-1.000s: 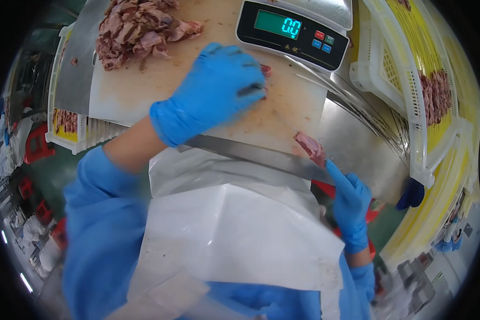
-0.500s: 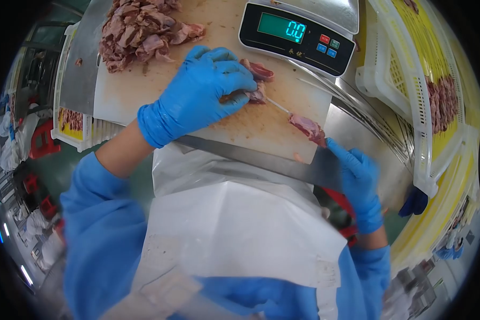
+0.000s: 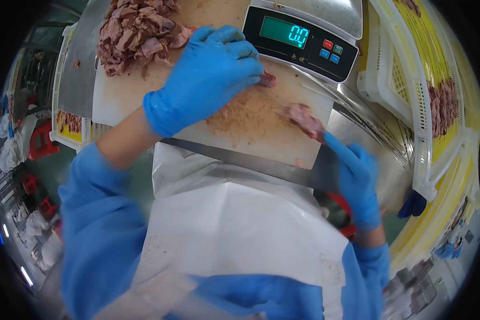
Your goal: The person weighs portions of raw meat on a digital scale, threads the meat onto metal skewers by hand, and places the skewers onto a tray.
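Note:
My right hand, blue-gloved, is closed at the lower right end of a thin skewer, index finger stretched along it. Pieces of raw meat are bunched on the skewer just beyond that fingertip. The skewer's bare, blurred length runs up and left toward my other hand. My left hand, also gloved, bends over the cutting board with fingers closed about a small piece of meat. Only the right end of that piece shows; the fingers hide the rest.
A heap of raw meat lies at the board's upper left. Above right stands a digital scale reading 0.0. Loose metal skewers lie on the steel table. White crates at the right hold finished meat skewers.
My left hand has moved slightly up and right, onto the separate meat piece. The meat by its fingertips on the skewer no longer shows there; the meat near my right hand looks bunched longer.

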`<action>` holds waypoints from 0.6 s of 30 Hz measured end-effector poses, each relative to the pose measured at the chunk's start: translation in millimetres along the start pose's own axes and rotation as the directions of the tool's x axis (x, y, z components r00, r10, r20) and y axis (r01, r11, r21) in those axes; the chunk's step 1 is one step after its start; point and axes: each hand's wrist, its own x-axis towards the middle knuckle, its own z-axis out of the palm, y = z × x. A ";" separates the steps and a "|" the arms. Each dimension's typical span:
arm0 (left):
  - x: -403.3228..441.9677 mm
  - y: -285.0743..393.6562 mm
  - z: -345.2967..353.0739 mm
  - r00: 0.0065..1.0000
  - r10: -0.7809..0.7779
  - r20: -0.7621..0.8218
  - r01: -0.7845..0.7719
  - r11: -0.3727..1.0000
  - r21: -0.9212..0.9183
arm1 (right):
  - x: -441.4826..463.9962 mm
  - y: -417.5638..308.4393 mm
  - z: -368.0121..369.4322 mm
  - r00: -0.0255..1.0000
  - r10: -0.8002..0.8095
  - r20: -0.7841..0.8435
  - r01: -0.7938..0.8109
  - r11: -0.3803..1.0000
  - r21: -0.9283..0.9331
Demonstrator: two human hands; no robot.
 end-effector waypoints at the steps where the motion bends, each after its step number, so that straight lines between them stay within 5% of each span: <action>1: 1.8 -1.7 4.0 1.000 -0.012 0.016 0.011 0.997 0.082 | -12.2 4.8 -4.7 0.998 0.063 -0.020 -0.063 0.998 -0.003; 6: 4.4 0.6 1.3 0.999 -0.049 0.020 0.047 0.992 0.115 | -11.8 1.3 -16.2 0.984 0.125 -0.125 -0.121 0.992 0.034; 18: 6.1 -6.3 7.6 0.999 -0.024 0.034 0.020 0.995 0.098 | 26.5 6.9 -32.4 0.999 -0.029 0.037 0.038 0.961 -0.276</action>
